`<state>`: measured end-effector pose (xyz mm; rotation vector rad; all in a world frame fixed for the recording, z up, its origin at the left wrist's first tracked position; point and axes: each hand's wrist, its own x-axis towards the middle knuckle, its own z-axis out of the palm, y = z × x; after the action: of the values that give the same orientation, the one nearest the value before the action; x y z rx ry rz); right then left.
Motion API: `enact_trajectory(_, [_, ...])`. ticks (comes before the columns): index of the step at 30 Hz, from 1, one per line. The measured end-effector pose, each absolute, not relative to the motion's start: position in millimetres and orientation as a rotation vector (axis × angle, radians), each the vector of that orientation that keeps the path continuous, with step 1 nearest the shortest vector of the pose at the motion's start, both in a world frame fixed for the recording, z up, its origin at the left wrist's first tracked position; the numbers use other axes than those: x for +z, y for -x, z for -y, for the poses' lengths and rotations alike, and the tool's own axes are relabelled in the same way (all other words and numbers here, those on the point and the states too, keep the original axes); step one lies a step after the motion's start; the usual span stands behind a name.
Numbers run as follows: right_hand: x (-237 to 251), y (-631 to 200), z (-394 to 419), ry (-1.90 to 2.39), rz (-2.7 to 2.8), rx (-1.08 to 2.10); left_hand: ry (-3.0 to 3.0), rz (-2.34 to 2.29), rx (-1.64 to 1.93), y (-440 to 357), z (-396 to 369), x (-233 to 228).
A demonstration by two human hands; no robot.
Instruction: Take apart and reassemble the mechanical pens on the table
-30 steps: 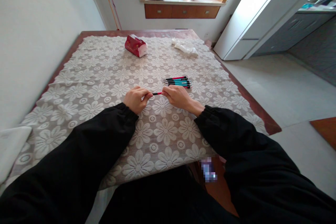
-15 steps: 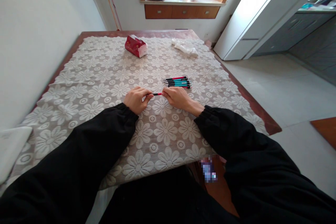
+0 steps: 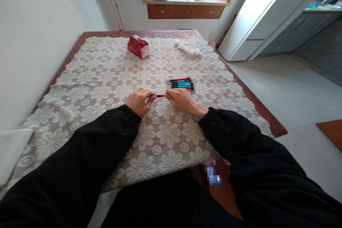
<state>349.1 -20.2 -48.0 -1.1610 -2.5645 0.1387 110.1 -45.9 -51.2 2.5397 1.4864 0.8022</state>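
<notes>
Between my two hands lies a red and black pen (image 3: pixel 160 96), held level just over the lace tablecloth (image 3: pixel 168 131). My left hand (image 3: pixel 140 101) pinches its black end between thumb and fingers. The red end is gripped by my right hand (image 3: pixel 180 99), whose fingers cover that tip. Just beyond my right hand, several pens (image 3: pixel 181 83) with black, red and teal barrels lie side by side in a row, their silver tips to the left. My right hand partly overlaps the nearest of them.
A red tissue pack (image 3: pixel 139 47) and a crumpled white plastic bag (image 3: pixel 188 47) lie toward the table's far side. At the left edge rests a flat white object (image 3: pixel 14 153). Past the table are a windowsill with drawers (image 3: pixel 187 11) and a white fridge (image 3: pixel 256 17).
</notes>
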Motion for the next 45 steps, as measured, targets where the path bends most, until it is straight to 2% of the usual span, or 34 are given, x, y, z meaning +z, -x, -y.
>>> enact_trajectory(11, [-46,-349,20,1.223,2.604,0.151,-2.574,-1.489,0.785,-107,42,-57])
enact_trajectory(16, [-48,-351,18,1.114,2.584,0.157,-2.529,-1.562,0.719,-109,44,-53])
enact_trajectory(26, [-26,-374,3,0.915,2.789,-0.059,-2.492,-1.577,0.660,-113,47,-52])
enact_trajectory(30, [-11,-403,-12,1.055,2.851,0.066,-2.484,-1.599,0.615,-114,48,-49])
enact_trajectory(33, [-7,-413,-16,1.166,2.881,0.037,-2.485,-1.602,0.600,-115,49,-49])
enact_trajectory(41, [-20,-410,-15,1.165,2.748,-0.141,-2.494,-1.601,0.581,-114,48,-51])
enact_trajectory(45, [-33,-408,-20,1.111,2.692,-0.130,-2.494,-1.605,0.568,-114,48,-49])
